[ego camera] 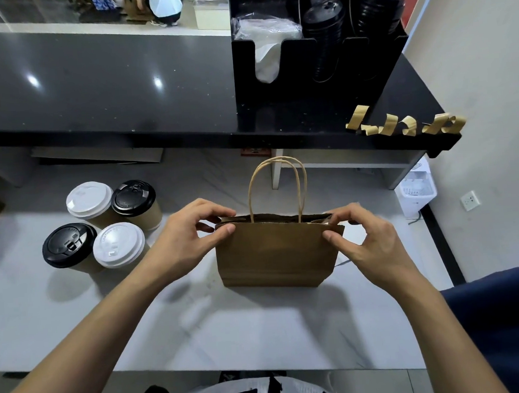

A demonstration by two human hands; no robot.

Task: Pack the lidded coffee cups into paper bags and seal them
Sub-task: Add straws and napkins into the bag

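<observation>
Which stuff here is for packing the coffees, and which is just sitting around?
For the job: paper bag, pinched at its top by left hand and right hand; four lidded coffee cups; tape strips.

Just around: lid organizer, wall socket.

Both bare forearms reach forward from the lower corners of the view and converge toward the middle. The left hand (190,234) is turned with its back to the camera, wrist bent slightly inward; its thumb and forefinger pinch the left end of the paper bag's (277,256) top edge, the other fingers curled behind the rim. The right hand (367,235) mirrors it at the right end of the same edge: thumb in front, forefinger and middle finger arched over the rim, the remaining fingers loosely bent. The two hands are level with each other and well apart. A dark blue sleeve (502,318) shows at the right arm's elbow.
</observation>
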